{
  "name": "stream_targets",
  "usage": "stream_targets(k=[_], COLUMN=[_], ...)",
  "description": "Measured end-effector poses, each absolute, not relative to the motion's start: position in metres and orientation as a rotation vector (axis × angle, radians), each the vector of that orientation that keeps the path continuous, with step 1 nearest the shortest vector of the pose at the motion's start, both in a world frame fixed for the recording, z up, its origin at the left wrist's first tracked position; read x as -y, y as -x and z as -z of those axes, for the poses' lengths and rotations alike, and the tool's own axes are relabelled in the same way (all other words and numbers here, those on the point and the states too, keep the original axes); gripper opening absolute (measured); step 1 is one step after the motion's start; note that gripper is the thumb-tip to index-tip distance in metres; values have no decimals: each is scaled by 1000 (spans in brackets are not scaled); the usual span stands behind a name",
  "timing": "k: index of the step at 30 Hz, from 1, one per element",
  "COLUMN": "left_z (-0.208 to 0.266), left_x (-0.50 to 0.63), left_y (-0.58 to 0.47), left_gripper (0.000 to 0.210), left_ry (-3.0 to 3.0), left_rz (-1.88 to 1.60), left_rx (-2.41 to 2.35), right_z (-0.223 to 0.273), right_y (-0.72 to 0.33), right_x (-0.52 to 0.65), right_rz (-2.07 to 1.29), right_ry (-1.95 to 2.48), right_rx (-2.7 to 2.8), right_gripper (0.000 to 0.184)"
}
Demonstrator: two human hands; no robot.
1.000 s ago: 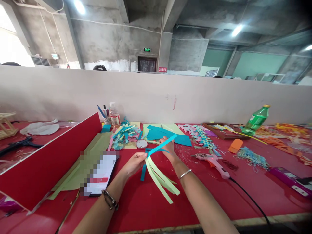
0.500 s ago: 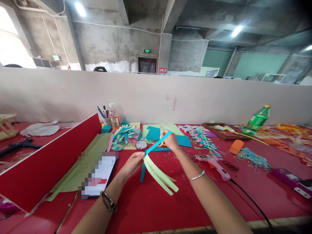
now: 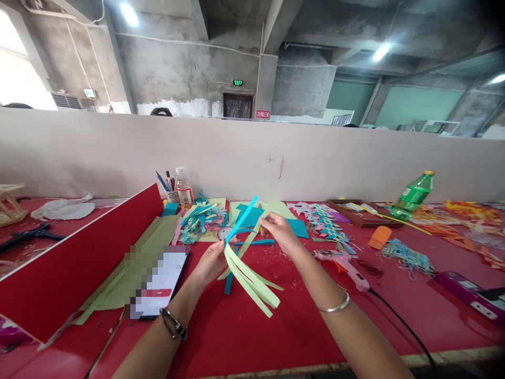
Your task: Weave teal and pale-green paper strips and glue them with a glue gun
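Observation:
My left hand (image 3: 213, 259) is pinched around a cluster of paper strips. From its fingertips a blue paper strip (image 3: 241, 218) sticks up and away. Several pale green paper strips (image 3: 254, 281) fan down to the right over the red table. Another blue strip end (image 3: 228, 284) hangs below the fingers. My right hand (image 3: 276, 227) is closed at the far end of a light green paper strip (image 3: 248, 243), which slants down toward my left hand. Its fingertips partly hide that end. Behind the strips, a small round container (image 3: 224, 233) is partly covered.
Cut paper scraps (image 3: 203, 218) and blue sheets (image 3: 298, 228) lie at the back. On the right are a pink glue gun (image 3: 347, 266) with a black cord, a green bottle (image 3: 414, 196) and a purple power strip (image 3: 469, 296). A phone (image 3: 163, 281) and red divider (image 3: 87, 258) are left.
My right hand has let go of the blue strip, which now stands up from my left hand. It now holds a light green strip. My left hand has shifted slightly left.

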State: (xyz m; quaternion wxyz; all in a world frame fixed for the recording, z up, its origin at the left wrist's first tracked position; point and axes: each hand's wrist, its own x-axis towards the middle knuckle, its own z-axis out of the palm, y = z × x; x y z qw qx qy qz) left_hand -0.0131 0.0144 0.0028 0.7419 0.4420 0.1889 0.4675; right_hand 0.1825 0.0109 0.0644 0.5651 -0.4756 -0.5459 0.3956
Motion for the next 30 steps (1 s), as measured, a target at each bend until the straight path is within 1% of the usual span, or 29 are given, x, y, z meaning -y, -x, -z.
stream_targets(k=[3, 8, 14, 18, 22, 26, 30], left_z=[-5, -1, -4, -7, -9, -13, -14], left_x=[-13, -15, -13, -12, -10, -6, -3], left_y=[13, 8, 3, 1, 0, 0, 1], left_gripper=[38, 26, 22, 27, 28, 29, 26], left_ry=[-981, -1044, -1492, -1677, -1727, -1840, -1991], left_rz=[-1027, -1080, -1176, -1155, -1156, -1139, -1070], left_rx=[-437, -453, -628, -726, -754, -716, -637], right_z=[-49, -36, -20, -14, -14, -17, -17], right_y=[-178, -176, -173, -174, -181, -189, -191], right_x=[-8, -2, 2, 1, -2, -1, 5], right_rz=[-1051, -1141, -1238, -1280, -1304, -1362, -1451], right_ry=[1044, 911, 831, 789, 749, 776, 853], right_rx=[1227, 1165, 1160, 1139, 1158, 1245, 1368], right_gripper=[25, 23, 18, 16, 12, 16, 28])
